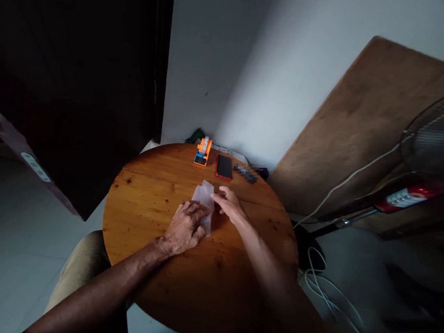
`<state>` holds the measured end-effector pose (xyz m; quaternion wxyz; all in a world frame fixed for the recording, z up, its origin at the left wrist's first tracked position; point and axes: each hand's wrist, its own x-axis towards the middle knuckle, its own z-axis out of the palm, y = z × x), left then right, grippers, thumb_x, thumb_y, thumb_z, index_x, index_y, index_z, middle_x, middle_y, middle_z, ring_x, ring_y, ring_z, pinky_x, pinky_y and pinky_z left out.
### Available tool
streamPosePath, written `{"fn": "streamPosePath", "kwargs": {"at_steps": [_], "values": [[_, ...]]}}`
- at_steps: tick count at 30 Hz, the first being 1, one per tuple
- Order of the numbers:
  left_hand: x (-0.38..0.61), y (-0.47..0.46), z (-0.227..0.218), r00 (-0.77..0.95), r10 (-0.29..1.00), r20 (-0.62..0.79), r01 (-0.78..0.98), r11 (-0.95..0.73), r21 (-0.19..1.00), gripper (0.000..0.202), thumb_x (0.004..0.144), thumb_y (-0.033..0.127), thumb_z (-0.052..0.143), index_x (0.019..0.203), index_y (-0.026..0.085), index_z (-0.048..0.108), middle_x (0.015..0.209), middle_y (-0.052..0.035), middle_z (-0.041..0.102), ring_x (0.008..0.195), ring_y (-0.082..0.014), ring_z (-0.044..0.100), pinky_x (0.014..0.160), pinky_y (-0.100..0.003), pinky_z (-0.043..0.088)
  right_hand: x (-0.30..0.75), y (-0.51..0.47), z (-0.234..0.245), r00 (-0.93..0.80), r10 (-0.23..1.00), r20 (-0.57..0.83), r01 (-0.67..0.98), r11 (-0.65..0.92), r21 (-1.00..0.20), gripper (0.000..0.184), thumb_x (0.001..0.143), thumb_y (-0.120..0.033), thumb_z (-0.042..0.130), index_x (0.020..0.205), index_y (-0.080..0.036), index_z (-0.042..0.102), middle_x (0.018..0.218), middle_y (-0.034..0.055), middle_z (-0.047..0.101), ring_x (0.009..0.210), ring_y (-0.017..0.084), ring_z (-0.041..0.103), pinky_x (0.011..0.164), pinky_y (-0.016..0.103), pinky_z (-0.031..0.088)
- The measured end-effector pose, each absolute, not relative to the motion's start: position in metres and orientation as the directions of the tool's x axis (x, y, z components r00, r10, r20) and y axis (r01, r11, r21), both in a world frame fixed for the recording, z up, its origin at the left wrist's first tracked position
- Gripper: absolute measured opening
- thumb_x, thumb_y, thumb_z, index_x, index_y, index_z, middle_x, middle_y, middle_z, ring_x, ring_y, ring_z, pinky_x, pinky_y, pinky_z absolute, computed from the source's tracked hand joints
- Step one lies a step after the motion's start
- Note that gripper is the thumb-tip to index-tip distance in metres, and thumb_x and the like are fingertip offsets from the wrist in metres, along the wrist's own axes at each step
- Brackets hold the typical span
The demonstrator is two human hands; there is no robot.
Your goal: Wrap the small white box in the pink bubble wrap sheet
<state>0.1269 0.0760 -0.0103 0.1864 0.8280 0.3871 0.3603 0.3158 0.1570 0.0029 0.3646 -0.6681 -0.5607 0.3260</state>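
A thin, translucent white sheet, like a plastic bag or tissue (pixel 205 194), lies flat near the middle of a round wooden table (pixel 159 192). My left hand (pixel 184 228) rests palm down on the sheet's near part, fingers curled loosely over it. My right hand (pixel 229 202) touches the sheet's right edge, thumb and fingertips pinched together on it.
At the table's far edge stand an orange and white tape dispenser (pixel 203 151), a red-cased phone (pixel 224 166) and a small dark object (pixel 245 173). A wooden board (pixel 362 120) leans on the wall at right, beside a fan (pixel 437 136) and white cables (pixel 323 290).
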Motion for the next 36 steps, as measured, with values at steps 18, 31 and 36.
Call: {"fn": "streamPosePath", "kwargs": {"at_steps": [18,31,36], "values": [[0.127,0.074,-0.007,0.458,0.786,0.414,0.515,-0.615,0.597,0.047,0.077,0.022,0.054,0.121,0.015,0.065,0.123,-0.0115,0.066,0.114,-0.03,0.054,0.097,-0.045,0.041,0.275,0.194,0.077,-0.605,0.724,-0.332,0.712,0.678,0.183,0.027,0.062,-0.002,0.067,0.08,-0.02,0.072,0.08,0.0079,0.071,0.099,0.027,0.063,0.103,0.044,0.031],[0.126,0.076,-0.008,0.457,0.788,0.412,0.508,-0.612,0.607,0.047,0.076,0.02,0.053,0.122,0.016,0.065,0.124,-0.0113,0.066,0.118,-0.0302,0.053,0.099,-0.046,0.042,0.332,0.153,0.03,0.065,0.988,-0.142,0.619,-0.152,-0.771,0.027,0.07,-0.032,0.076,0.091,-0.02,0.064,0.075,0.0021,0.071,0.057,0.016,0.062,0.048,0.024,0.042],[0.125,0.077,-0.01,0.462,0.768,0.443,0.481,-0.637,0.603,0.046,0.081,0.022,0.051,0.124,0.015,0.064,0.126,-0.0116,0.065,0.117,-0.0299,0.053,0.099,-0.046,0.042,0.305,0.15,0.009,0.1,0.987,-0.128,0.444,-0.159,-0.882,0.027,0.066,-0.03,0.073,0.088,-0.019,0.062,0.07,-0.0004,0.068,0.052,0.012,0.053,0.044,0.02,0.034]]}}
